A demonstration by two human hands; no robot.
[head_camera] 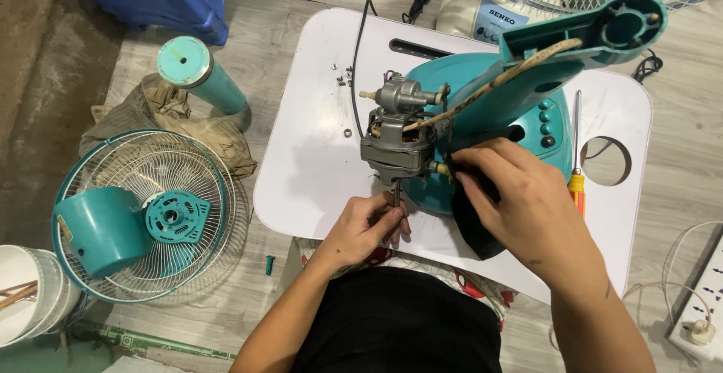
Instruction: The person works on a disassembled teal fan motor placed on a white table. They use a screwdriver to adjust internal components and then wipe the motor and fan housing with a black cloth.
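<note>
The left hand [369, 226] was in close, its fingers [392, 219] pinched together on the steel shaft [396, 192] that stuck out of the grey fan motor [398, 136] toward the person. The motor sat just above those fingers, propped on the white table [301, 155] against the teal fan base [482, 102]. The right hand [527, 207] came over from the other side, fingers [471, 164] curled tight at the motor's right flank and clamped on a piece of black cloth or rubber [474, 230] that hung down below the palm. What exactly the fingertips pressed there could not be told; the hand hid it.

Just past the right fingers, a red and yellow screwdriver [576, 170] lay alongside the base, within easy reach. Up and left of the left fingers, a few loose screws and nuts [343, 79] were scattered on the table, and a black cable [354, 72] ran away from the motor. Far left of both hands, down on the floor, lay the wire fan guard [143, 215] with a teal motor cover [102, 230] resting on it.

A judgement on doing this well: the shaft grip had to stay firm and square so the motor would not roll while the other hand worked at its side. Pressure wanted to be steady, not jerky, with the copper windings and thin leads kept clear of the fingertips. The small hardware sat well apart from the work, which looked sensible.
</note>
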